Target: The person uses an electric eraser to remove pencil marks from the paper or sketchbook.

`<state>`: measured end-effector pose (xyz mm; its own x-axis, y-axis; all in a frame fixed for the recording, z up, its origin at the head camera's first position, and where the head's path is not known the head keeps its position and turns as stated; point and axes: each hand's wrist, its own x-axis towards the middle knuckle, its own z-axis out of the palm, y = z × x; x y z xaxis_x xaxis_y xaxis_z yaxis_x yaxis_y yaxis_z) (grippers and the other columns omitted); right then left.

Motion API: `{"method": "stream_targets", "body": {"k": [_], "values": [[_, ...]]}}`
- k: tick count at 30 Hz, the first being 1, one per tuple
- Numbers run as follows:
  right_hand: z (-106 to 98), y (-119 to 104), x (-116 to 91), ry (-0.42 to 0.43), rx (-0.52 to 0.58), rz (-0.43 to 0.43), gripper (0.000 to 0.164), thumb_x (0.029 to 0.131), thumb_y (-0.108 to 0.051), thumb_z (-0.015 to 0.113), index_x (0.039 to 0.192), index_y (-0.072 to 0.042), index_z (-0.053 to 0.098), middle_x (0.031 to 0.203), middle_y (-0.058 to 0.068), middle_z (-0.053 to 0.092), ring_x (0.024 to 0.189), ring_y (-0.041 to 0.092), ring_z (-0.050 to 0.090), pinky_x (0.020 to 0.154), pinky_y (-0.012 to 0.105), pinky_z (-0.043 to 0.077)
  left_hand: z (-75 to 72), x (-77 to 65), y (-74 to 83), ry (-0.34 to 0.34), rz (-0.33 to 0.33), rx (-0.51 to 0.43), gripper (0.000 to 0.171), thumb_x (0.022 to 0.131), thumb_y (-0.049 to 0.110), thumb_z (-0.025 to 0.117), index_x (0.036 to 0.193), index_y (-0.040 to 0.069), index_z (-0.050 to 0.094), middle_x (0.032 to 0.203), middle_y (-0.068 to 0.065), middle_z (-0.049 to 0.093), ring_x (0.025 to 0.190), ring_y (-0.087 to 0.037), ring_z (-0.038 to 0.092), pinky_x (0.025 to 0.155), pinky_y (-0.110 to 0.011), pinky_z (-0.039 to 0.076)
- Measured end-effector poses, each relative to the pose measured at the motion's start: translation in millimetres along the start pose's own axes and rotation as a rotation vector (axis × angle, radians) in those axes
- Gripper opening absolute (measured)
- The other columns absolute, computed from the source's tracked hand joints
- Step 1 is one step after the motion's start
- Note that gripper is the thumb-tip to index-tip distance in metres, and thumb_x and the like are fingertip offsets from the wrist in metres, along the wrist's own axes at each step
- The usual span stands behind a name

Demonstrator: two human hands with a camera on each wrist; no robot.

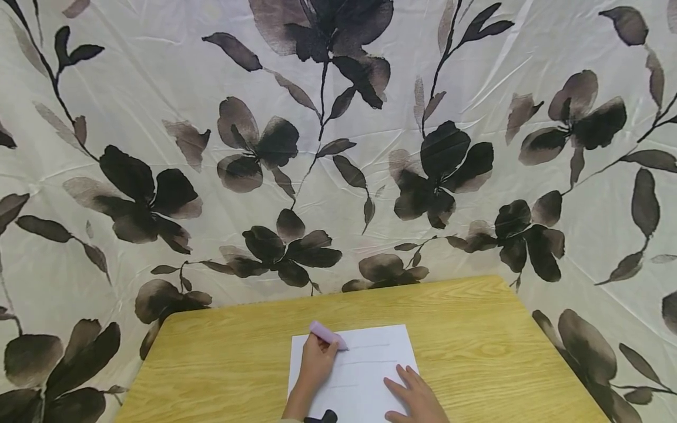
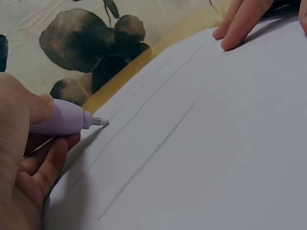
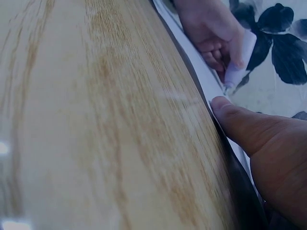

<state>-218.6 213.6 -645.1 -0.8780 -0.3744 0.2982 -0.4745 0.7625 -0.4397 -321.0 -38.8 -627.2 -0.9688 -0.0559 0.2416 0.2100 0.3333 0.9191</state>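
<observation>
My left hand (image 1: 316, 365) pinches a thick lavender electric eraser (image 1: 327, 335) between thumb and fingers. In the left wrist view, the eraser's (image 2: 62, 117) narrow metal tip with a pale nub meets the paper at the end of the faintest pencil line (image 2: 139, 94). Two darker pencil lines (image 2: 149, 158) run beside it on the white sheet of paper (image 1: 370, 405). My right hand (image 1: 415, 395) rests on the sheet's right side, fingers spread. Its thumb (image 3: 240, 122) lies near the paper's edge in the right wrist view.
A yellow wood-grain table (image 1: 476, 346) lies under the paper. Behind it and at both sides hangs a pale cloth (image 1: 359, 194) with dark flowers. A small black device (image 1: 329, 416) sits at my left wrist.
</observation>
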Motion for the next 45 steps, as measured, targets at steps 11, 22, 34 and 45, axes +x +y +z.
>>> {"method": "stream_targets", "body": {"k": [11,22,34,45], "values": [[0.5,1.3,0.1,0.000,0.005,0.004,0.062,0.082,-0.058,0.067,0.124,-0.012,0.065,0.132,0.024,0.053,0.119,0.051,0.046,0.086,0.066,0.043,-0.2,1.8,0.4,-0.022,-0.013,-0.003,0.027,0.087,-0.004,0.067,0.108,-0.010,0.052,0.097,-0.017,0.064,0.090,-0.024,0.064,0.077,-0.033,0.055],[2.1,2.1,-1.2,0.027,-0.021,-0.016,0.062,0.081,-0.059,0.067,0.124,-0.013,0.066,0.131,0.023,0.054,0.119,0.049,0.048,0.086,0.064,0.044,1.3,3.2,-1.8,-0.028,-0.014,0.003,0.026,0.088,-0.002,0.067,0.109,-0.009,0.052,0.097,-0.016,0.064,0.089,-0.022,0.064,0.076,-0.032,0.054],[2.2,3.4,-1.9,0.037,-0.031,-0.031,0.061,0.082,-0.059,0.065,0.124,-0.014,0.066,0.131,0.022,0.055,0.118,0.048,0.049,0.085,0.063,0.045,2.9,3.2,0.4,-0.034,-0.026,-0.013,0.026,0.087,-0.002,0.067,0.108,-0.008,0.052,0.095,-0.015,0.064,0.088,-0.021,0.064,0.075,-0.031,0.055],[5.7,6.2,0.6,0.059,-0.094,-0.057,0.062,0.081,-0.061,0.066,0.122,-0.015,0.067,0.128,0.021,0.057,0.115,0.046,0.052,0.084,0.059,0.047,4.9,2.5,-1.1,0.007,-0.008,-0.007,0.026,0.086,-0.003,0.069,0.106,-0.008,0.053,0.094,-0.014,0.065,0.086,-0.020,0.064,0.074,-0.029,0.054]]}}
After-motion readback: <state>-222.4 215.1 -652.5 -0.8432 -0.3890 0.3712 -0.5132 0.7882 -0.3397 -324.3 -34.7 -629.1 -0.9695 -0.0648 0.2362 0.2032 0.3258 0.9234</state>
